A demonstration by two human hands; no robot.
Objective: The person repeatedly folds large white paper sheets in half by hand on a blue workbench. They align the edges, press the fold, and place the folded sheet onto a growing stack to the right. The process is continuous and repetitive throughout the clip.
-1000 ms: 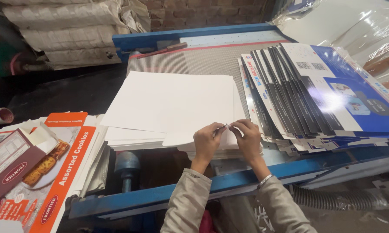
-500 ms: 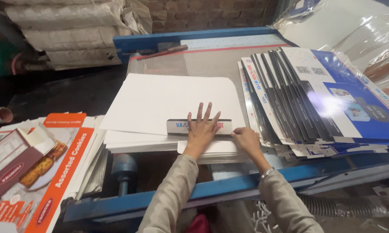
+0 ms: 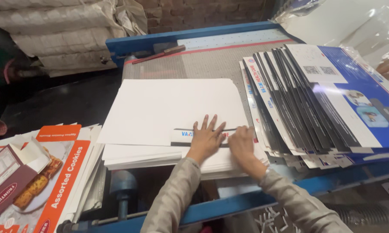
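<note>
Two bare hands rest on a big stack of white sheets [image 3: 160, 112]. The stack lies on a blue work table [image 3: 229, 203] with a grey ribbed top.

The left hand [image 3: 206, 140] lies flat with its fingers spread wide. It grips nothing. It presses down on a folded strip [image 3: 183, 133] at the near edge of the top sheet. The strip is white with a dark line and some blue and red print on it. The right hand [image 3: 242, 144] sits just beside the left one, touching the same strip at its right end. Its fingers are curled down onto the paper, and it is hard to tell if they pinch the edge or just press on it. Both sleeves are grey-brown.

To the right of the hands lies a fanned pile of printed cartons [image 3: 315, 99]. They are blue, white and black, and each one overlaps the next. The pile touches the right side of the white stack.

To the left, well apart from the hands, lies a pile of orange and white flat boxes [image 3: 61, 168] with a picture of biscuits. A dark red box [image 3: 4, 190] sits on top of them.

At the far end of the table lies a thin tool with a brown handle [image 3: 160, 54]. Behind the table are lumpy pale sacks [image 3: 52, 34] against a brick wall [image 3: 203, 13].
</note>
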